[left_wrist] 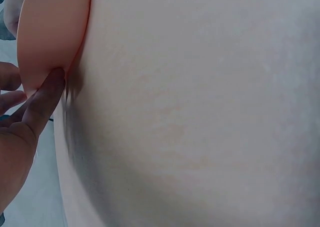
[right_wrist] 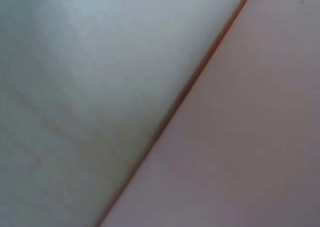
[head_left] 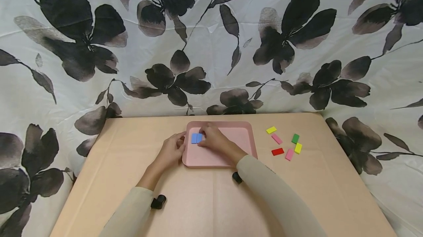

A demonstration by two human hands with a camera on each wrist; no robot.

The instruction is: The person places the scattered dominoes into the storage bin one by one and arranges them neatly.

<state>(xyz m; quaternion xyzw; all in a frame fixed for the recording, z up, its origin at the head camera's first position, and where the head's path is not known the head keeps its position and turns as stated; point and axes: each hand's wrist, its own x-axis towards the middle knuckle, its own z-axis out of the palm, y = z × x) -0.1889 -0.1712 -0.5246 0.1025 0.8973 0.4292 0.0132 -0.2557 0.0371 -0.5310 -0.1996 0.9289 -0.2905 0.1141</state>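
Note:
A pink tray (head_left: 219, 162) lies on the table, and its left rim is held by my left hand (head_left: 172, 150). In the left wrist view the thumb of that hand (left_wrist: 42, 102) presses the tray's edge (left_wrist: 55, 32), with other fingers at its far side. Two blue blocks (head_left: 196, 138) lie side by side in the left part of the tray. My right hand (head_left: 214, 139) reaches over the tray and pinches the right-hand blue block between thumb and fingers. The right wrist view shows only the tray's edge (right_wrist: 175, 104) and surfaces beside it, with the hand out of sight.
Right of the tray, several small blocks lie scattered on the table (head_left: 198, 207): yellow (head_left: 271, 130), pink (head_left: 276, 139), red (head_left: 277, 151) and green (head_left: 295, 138). A white cloth with dark flowers (head_left: 228, 57) hangs behind the table.

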